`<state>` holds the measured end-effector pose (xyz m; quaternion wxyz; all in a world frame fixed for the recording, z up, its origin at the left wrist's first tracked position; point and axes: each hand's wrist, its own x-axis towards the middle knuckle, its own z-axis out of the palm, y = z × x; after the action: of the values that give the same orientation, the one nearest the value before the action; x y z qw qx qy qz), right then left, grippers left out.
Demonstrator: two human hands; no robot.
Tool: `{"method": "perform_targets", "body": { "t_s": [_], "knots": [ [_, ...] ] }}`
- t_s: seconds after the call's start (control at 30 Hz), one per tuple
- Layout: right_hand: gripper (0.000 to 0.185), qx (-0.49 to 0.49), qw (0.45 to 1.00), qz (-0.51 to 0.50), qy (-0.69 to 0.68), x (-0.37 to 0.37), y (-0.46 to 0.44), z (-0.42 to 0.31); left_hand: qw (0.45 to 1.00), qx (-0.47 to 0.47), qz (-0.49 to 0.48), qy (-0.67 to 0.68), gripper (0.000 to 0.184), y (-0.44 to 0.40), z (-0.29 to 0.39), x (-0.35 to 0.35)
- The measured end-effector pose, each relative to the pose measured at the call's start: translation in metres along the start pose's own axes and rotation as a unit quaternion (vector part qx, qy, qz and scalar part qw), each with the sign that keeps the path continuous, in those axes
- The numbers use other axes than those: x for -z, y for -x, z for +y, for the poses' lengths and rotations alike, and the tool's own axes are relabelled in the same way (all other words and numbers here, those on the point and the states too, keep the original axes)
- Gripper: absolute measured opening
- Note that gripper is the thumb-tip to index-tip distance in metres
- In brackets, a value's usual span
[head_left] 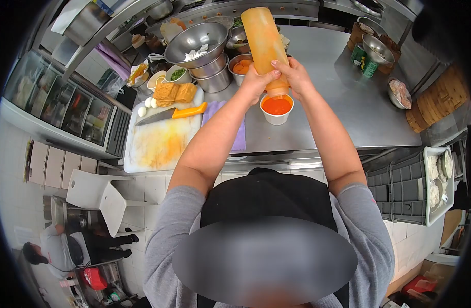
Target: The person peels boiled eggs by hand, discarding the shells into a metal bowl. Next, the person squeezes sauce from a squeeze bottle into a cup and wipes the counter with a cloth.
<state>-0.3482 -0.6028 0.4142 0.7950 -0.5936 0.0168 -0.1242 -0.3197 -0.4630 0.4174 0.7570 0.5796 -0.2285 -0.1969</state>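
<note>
A large orange-stained squeeze bottle (262,38) is tipped upside down between both of my hands. My left hand (257,83) wraps its lower left side and my right hand (295,77) its lower right side. Directly beneath the bottle's mouth stands a white cup (276,119) with orange-red sauce (277,105) in it. Left of my arms, a white cutting board (161,146) with orange stains bears a knife (172,114) with an orange handle, fried golden blocks (175,93) and several white eggs (142,111). A purple cloth (239,137) lies beside the board.
Stacked metal bowls (197,43) stand behind the board, near a bowl of greens (178,75). At right on the steel counter (338,102) are green cans (369,68), bamboo steamers (433,102) and a bowl of meat (399,94). Another person (81,248) is at lower left, near a white chair (99,197).
</note>
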Motion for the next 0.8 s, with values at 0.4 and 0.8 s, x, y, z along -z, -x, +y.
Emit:
{"method": "perform_targets", "body": {
  "t_s": [0.4, 0.8],
  "knots": [
    [0.049, -0.011, 0.999, -0.004, -0.039, -0.006, -0.01, 0.001, 0.998, 0.013, 0.055, 0.0, 0.053, -0.013, -0.01, 0.01],
    [0.072, 0.14, 0.989, 0.045, 0.023, -0.014, 0.017, 0.007, 0.989, -0.067, 0.009, -0.129, 0.099, 0.013, 0.005, -0.011]
  ]
}}
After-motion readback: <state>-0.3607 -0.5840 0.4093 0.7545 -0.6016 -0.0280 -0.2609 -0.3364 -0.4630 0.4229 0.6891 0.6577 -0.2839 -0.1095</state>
